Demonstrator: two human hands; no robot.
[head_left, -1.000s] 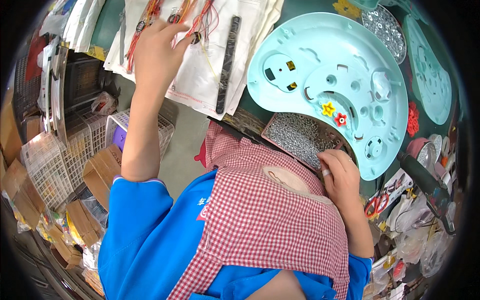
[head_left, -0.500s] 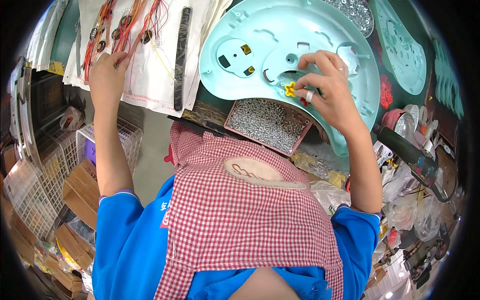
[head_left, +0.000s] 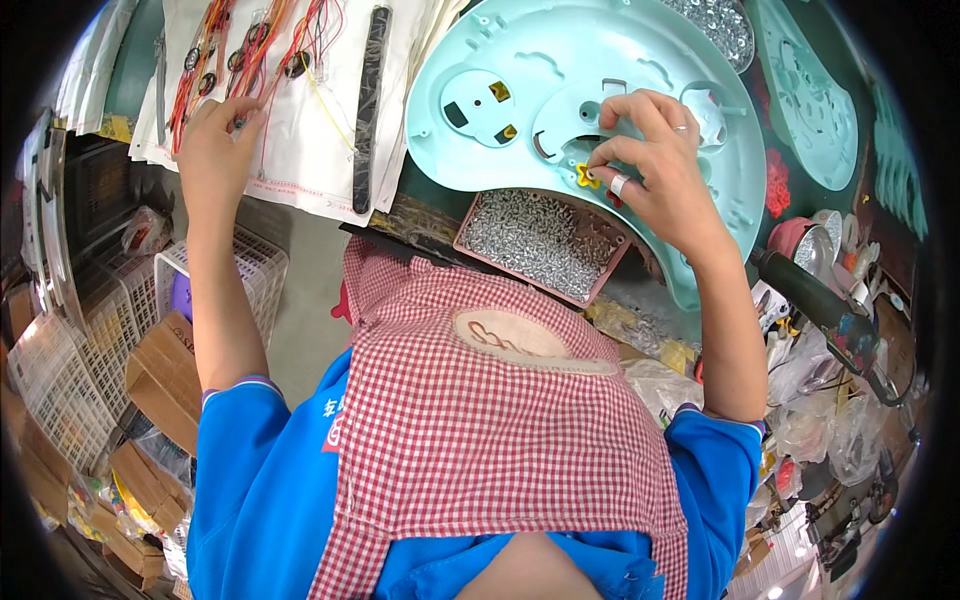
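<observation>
A large curved turquoise plastic shell [head_left: 700, 60] lies on the bench, its inner side with posts and cut-outs facing up. My right hand [head_left: 655, 160] is over its near part, with thumb and index finger closed on a small yellow star-shaped piece [head_left: 587, 176]. Just beside that piece a bit of red plastic shows, partly hidden by my fingers. Off to the left, my left hand [head_left: 214, 145] is closed in a pinch by the red and orange wires [head_left: 262, 50] with small round black parts. What it pinches is mostly covered; a greyish bit shows between the fingertips.
A pink tray [head_left: 580, 298] full of small screws sits below the shell. A black strip [head_left: 370, 110] lies on white sheets [head_left: 330, 190]. A bowl of metal parts [head_left: 722, 30], another turquoise shell [head_left: 810, 110] and a dark-handled tool [head_left: 805, 290] are at the right.
My left hand has shifted slightly, its fingertips drawn together near the wires. My right hand stays over the shell with the yellow piece, which now appears tilted. The view has moved a little.
</observation>
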